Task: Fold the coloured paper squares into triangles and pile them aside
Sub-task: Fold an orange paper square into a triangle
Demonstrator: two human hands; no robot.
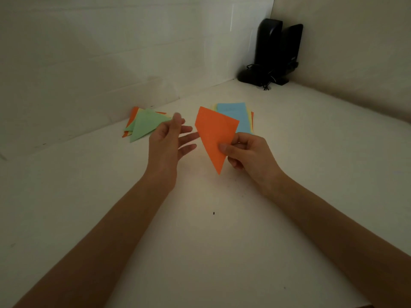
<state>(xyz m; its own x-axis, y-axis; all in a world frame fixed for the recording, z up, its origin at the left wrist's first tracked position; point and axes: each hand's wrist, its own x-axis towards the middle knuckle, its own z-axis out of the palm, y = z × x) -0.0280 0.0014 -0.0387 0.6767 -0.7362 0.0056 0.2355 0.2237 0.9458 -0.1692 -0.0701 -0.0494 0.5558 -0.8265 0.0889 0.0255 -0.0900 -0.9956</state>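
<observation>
My right hand (246,155) pinches an orange paper (214,134) by its lower right edge and holds it up above the table, one corner pointing down. Just left of the paper my left hand (169,143) is raised with fingers spread, holding nothing; whether its fingertips touch the paper's left edge I cannot tell. Behind the orange paper lies a stack of flat squares (239,117), blue on top with yellow and orange edges showing. At the back left sits a pile of folded triangles (144,125), green on top of orange ones.
A white table (211,241) runs into a corner of white walls. Black devices with tangled cables (271,54) stand in the far right corner. A small dark speck (214,212) lies on the table between my forearms.
</observation>
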